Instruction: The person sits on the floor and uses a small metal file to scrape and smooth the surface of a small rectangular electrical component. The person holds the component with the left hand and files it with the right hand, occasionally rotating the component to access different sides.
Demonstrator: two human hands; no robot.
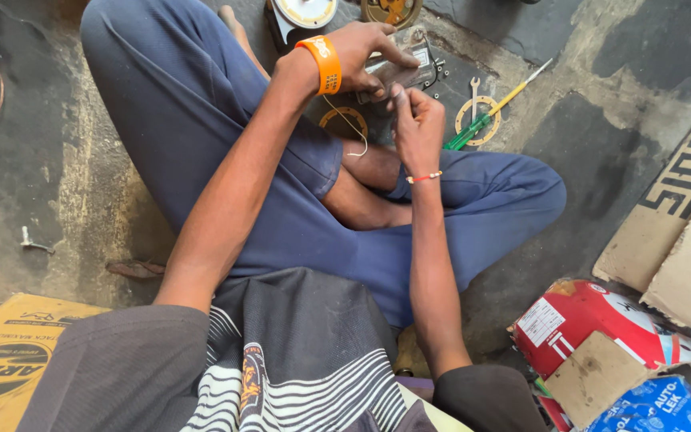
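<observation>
Left hand (365, 48) clamps down on the grey metal part (400, 70), right hand (416, 120) pinched shut beside it; screwdriver (489, 112) and spanner (474, 96) lie unused, looks mid-job.

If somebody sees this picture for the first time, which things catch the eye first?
The two hands at top centre: the left hand, with an orange wristband, holds a grey metal part, and the right hand is beside it. At lower right lies a red packet; a green screwdriver lies on the floor.
</observation>
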